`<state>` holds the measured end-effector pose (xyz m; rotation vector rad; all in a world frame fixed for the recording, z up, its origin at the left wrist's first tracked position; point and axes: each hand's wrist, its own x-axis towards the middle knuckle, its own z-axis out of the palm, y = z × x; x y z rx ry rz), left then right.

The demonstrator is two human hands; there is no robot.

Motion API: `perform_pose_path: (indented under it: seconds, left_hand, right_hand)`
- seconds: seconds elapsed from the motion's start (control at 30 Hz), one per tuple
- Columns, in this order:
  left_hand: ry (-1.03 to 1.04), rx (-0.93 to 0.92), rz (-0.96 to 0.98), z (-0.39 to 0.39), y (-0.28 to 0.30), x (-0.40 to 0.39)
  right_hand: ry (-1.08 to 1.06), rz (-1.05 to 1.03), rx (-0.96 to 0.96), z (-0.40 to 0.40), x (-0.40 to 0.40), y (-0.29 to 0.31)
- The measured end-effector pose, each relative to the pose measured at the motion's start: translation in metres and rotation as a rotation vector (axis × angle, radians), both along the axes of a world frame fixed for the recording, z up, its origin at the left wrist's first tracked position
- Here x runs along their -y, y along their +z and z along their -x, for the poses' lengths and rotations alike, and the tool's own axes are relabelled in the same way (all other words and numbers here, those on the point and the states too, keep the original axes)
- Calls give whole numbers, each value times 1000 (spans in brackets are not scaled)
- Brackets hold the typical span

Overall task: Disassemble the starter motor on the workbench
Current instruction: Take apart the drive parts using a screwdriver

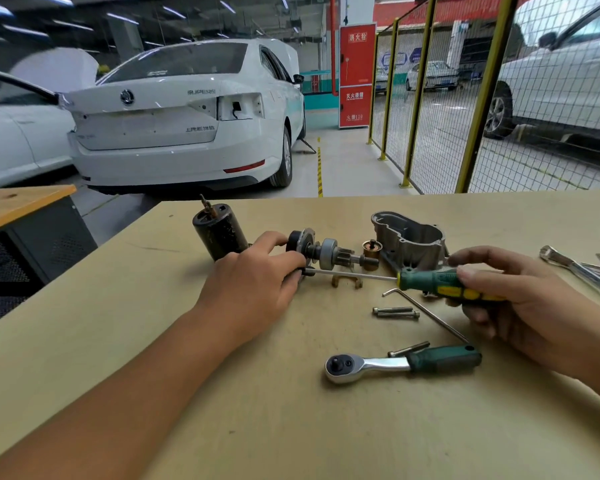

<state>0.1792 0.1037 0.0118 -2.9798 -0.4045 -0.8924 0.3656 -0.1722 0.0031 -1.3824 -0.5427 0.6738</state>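
Note:
The starter motor lies in parts on the workbench (222, 427). A black motor body (219, 233) stands at the left. Next to it lies the drive shaft assembly (326, 252) with its pinion gear. My left hand (257, 275) grips the assembly's black end. My right hand (513, 299) grips a green and yellow screwdriver (440, 284), whose tip points left and reaches the assembly by my left fingers. The grey aluminium nose housing (409, 239) sits behind, with a brass cylinder (371, 251) beside it. A brass fork lever (347, 281) lies under the screwdriver shaft.
A ratchet wrench (395, 363) with a green handle lies near the front, a bolt (407, 348) beside it. Two bolts (395, 312) and a hex key (426, 313) lie in the middle. Pliers and other tools (579, 266) are at the right edge. White cars and a fence stand beyond.

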Motion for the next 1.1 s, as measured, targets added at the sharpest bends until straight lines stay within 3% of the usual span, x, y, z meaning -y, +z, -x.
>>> perform_pose_path:
  seconds: [0.17,0.4,0.63,0.83,0.97,1.1]
  left_hand:
    - [-9,0,2,1,-3,-8]
    - [-121,-14,310,18,5,-34]
    - [-86,-25,277,16,0,-38]
    - [-88,-6,548,17,-5,-66]
    - [-99,-11,572,16,-4,-69]
    - [-104,-36,524,20,-2,-72]
  right_hand:
    - [-35,-69,-63,4,-4,-1]
    - [-21,24,-19,1,0,0]
    - [-34,34,-53,5,-3,0]
    - [-15,-17,-38,-1,1,-5]
    - [-3,-49,-102,1,-1,-2]
    - [-2,64,-76,0,-1,-1]
